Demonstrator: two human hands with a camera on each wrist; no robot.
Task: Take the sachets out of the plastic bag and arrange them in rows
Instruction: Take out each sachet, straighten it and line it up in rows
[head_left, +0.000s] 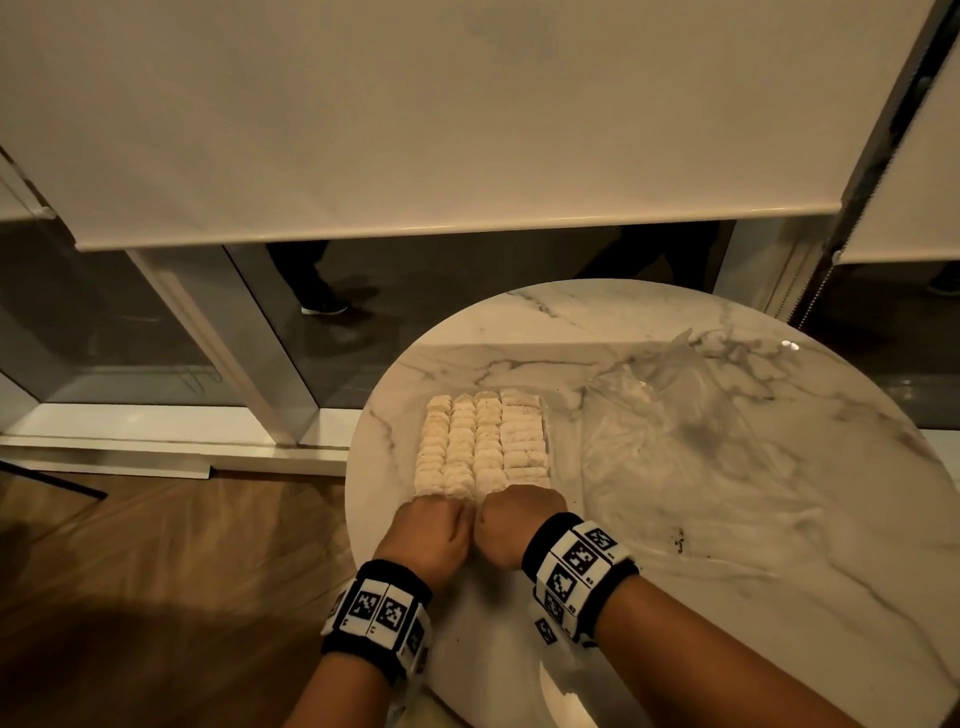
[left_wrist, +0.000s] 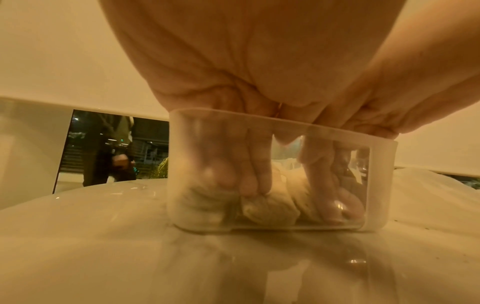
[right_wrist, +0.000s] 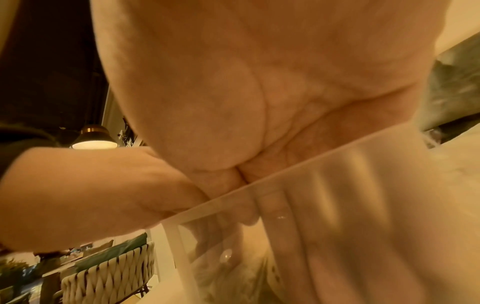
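Pale sachets (head_left: 480, 441) lie in several rows inside a clear plastic box (head_left: 545, 431) on the round marble table (head_left: 753, 545). My left hand (head_left: 436, 525) and right hand (head_left: 519, 519) sit side by side at the box's near end, knuckles up. In the left wrist view the left fingers (left_wrist: 255, 174) reach straight down behind the box wall (left_wrist: 381, 185) and press on the sachets (left_wrist: 270, 207). The right fingers (right_wrist: 298, 216) also point down inside the box. The clear plastic bag (head_left: 675, 415) lies crumpled to the right of the box.
The table's left edge (head_left: 358, 467) runs close beside the left hand, with wooden floor (head_left: 156, 571) below. A roller blind (head_left: 415, 130) and window frame stand behind the table. A woven chair (right_wrist: 109, 273) shows in the right wrist view.
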